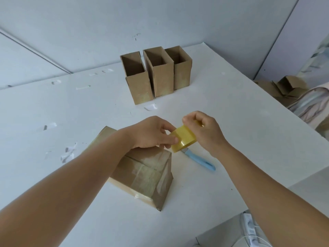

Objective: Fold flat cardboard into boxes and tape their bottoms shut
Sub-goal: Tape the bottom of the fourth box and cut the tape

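Note:
A brown cardboard box stands upside down on the white table, its bottom flaps covered with clear tape. Just above its far right corner my right hand grips a yellowish roll of clear tape, fingers through the core. My left hand pinches the roll's outer surface with thumb and fingertips. My left forearm crosses over the box and hides its left part.
Three finished open-topped boxes stand in a row at the back of the table. A light blue utility knife lies right of the taped box. Tape scraps dot the table. Flat cardboard is piled off the right edge.

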The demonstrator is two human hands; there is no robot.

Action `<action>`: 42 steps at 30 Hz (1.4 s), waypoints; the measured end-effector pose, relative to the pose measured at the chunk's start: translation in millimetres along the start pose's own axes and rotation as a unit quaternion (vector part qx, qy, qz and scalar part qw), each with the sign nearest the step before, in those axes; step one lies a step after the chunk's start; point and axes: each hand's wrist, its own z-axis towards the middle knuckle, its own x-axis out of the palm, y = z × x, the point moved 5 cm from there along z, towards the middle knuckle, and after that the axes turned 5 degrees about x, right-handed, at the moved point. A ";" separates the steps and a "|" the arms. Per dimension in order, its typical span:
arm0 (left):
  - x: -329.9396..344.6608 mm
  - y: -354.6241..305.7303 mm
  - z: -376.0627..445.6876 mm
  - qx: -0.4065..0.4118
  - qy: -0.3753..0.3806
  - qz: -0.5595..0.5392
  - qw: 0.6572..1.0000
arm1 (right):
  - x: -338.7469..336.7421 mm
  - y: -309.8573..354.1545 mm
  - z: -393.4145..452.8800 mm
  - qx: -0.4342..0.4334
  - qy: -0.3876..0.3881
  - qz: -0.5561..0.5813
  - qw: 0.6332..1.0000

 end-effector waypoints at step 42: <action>-17.2 4.5 -5.7 -0.041 -0.193 -0.088 0.976 | 24.6 -94.0 0.5 -0.005 0.068 -0.434 0.898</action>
